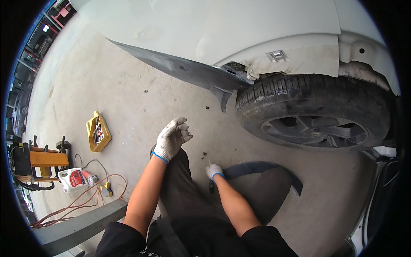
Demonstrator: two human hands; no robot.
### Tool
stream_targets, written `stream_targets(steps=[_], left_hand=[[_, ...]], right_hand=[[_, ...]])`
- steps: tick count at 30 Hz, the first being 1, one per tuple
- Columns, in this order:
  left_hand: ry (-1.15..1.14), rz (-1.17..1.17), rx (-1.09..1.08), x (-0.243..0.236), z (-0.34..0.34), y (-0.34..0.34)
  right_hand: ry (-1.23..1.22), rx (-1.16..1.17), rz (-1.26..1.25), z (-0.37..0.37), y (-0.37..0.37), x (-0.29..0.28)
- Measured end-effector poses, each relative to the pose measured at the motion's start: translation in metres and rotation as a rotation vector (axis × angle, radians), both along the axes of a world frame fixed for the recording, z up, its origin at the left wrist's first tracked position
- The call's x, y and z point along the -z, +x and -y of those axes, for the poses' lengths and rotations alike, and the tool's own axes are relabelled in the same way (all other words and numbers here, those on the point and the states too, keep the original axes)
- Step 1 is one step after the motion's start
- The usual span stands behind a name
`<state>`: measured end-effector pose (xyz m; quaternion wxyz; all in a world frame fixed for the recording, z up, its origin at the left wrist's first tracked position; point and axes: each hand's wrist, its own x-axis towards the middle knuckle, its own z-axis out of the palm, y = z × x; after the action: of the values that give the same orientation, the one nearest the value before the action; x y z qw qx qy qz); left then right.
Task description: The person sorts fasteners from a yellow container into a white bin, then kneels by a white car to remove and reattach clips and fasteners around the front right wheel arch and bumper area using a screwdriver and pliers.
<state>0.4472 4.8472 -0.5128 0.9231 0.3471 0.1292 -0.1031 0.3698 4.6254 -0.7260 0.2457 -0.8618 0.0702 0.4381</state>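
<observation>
My left hand (172,138), in a whitish work glove with a blue cuff, is raised over the floor with its fingers half curled and apart, and nothing shows in it. My right hand (215,171), gloved the same way, is closed around a screwdriver (211,187); its dark handle sticks out below the fist and a thin shaft above. Close to the right wrist, a dark curved trim piece (250,168) lies on the floor, partly hidden by my leg. Ahead is a light-coloured car body (278,55) with a wheel (314,113), and a grey lower trim panel (180,66) hangs along its edge.
A yellow cut-open container (98,132) of small parts stands on the left floor. Near it are a white jug (72,180), a yellow-and-black tool (106,189), a reddish hose (81,204) and an orange-and-black wheeled unit (47,159). A grey beam (83,225) lies lower left.
</observation>
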Motion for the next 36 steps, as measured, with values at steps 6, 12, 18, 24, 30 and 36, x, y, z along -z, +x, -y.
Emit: stream_targets(steps=[6,12,18,24,30,36], left_hand=[[-0.015,0.006,0.026,-0.001,0.002,0.001],[-0.029,0.039,0.044,-0.006,0.002,-0.005],[-0.018,0.025,0.122,-0.019,0.003,-0.021],[0.004,-0.060,0.139,-0.007,-0.006,-0.011],[0.344,-0.201,0.214,-0.012,0.023,0.006],[0.443,-0.052,0.327,0.007,0.047,0.008]], right_hand=[[-0.011,-0.064,-0.062,0.008,0.002,0.015],[-0.142,-0.117,0.282,-0.021,0.014,-0.027],[-0.093,-0.475,0.445,-0.050,0.059,0.007],[0.131,-0.302,0.539,-0.035,0.100,-0.039],[1.062,0.362,0.090,0.002,0.146,-0.188],[1.197,0.331,0.122,0.023,0.124,-0.206]])
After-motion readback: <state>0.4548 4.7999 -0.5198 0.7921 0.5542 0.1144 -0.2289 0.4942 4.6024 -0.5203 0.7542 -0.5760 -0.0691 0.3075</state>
